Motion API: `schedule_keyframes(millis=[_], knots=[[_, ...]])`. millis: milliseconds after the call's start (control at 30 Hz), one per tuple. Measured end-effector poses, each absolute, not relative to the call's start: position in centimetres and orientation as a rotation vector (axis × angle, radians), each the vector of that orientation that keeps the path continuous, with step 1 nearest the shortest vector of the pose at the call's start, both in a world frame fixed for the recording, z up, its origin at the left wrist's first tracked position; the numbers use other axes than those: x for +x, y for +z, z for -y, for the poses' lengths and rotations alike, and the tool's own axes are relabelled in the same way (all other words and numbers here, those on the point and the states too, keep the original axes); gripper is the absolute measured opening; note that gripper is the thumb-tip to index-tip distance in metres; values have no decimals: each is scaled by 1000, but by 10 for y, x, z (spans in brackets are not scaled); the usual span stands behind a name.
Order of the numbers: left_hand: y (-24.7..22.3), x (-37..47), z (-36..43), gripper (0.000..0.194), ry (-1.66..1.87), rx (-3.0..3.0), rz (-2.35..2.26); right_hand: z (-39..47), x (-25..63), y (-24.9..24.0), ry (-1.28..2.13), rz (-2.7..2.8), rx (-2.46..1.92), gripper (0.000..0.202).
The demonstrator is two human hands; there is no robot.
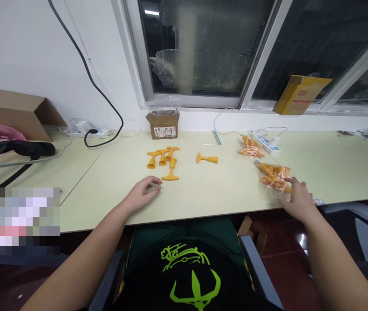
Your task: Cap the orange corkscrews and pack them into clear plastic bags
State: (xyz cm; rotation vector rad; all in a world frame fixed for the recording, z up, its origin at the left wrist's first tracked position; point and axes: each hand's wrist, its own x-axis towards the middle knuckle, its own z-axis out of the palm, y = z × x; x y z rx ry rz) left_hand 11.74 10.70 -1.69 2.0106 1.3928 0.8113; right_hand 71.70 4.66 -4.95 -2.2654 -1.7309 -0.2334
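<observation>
My left hand (145, 193) rests on the table near its front edge, thumb and fingers apart, holding nothing. Just beyond it lies a yellow plastic T-handled piece (171, 169) with a flared end. Several similar pieces (162, 157) are grouped behind that one. Another T-handled piece (207, 158) lies on its side, alone in the middle. My right hand (299, 199) is at a clear plastic bag (275, 176) full of yellow parts, its fingers spread and the index finger at the bag's right side. A second bag of yellow parts (250, 147) lies behind it.
A small open cardboard box (164, 125) stands against the wall. Power strips (266, 143) and cables lie along the back. At left are a large cardboard box (7, 110) and a black stand (38, 149). A yellow carton (302, 95) leans at the window.
</observation>
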Motion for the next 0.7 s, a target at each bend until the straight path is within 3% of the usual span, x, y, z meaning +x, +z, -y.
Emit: schedule_keyframes(millis=[67, 167, 500, 600, 700], knots=[[-21, 112, -105, 29, 803, 2019, -1408, -43, 689, -50, -71, 1798, -2170, 86], [-27, 107, -101, 28, 790, 2036, -1408, -46, 659, -62, 145, 1692, -2286, 88], [-32, 101, -98, 31, 800, 2000, -1426, -103, 715, -79, 171, 1660, -2366, 82], [-30, 101, -100, 30, 810, 1988, -1425, -110, 711, -76, -12, 1560, -2271, 81], [-23, 102, -105, 28, 825, 1988, -1392, -109, 683, -74, -312, 1455, -2104, 63]])
